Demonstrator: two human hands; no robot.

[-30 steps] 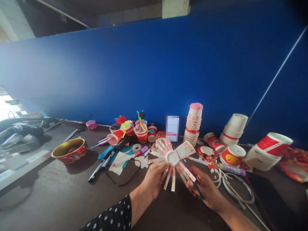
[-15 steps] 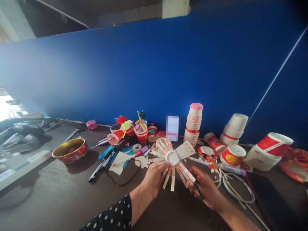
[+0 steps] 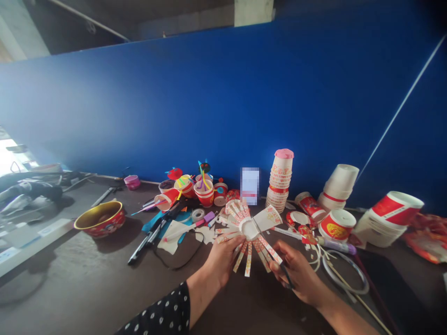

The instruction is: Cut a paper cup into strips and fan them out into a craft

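Note:
My left hand [image 3: 225, 256] grips a paper cup [image 3: 249, 230] near its round base. The cup's wall is cut into several narrow strips that fan outward, white with a red and gold print. One wide uncut section [image 3: 270, 218] sticks out to the upper right. My right hand [image 3: 295, 265] is closed round the dark handles of scissors [image 3: 287, 275]. Their blades lie along the cup beside the wide section, partly behind a strip. How far the blades are apart cannot be made out.
A stack of paper cups [image 3: 280, 181] stands against the blue partition [image 3: 223, 102]. More cups [image 3: 338, 225] are at the right, with coiled white tubing [image 3: 344, 274]. At left are a red-and-gold bowl [image 3: 101, 223], black pens [image 3: 148, 239], a tape roll [image 3: 198, 214] and decorated cups [image 3: 204, 193].
The cup and both hands hold almost the same position. The whole view has shifted very slightly, and the lower strips have swung a little to the left.

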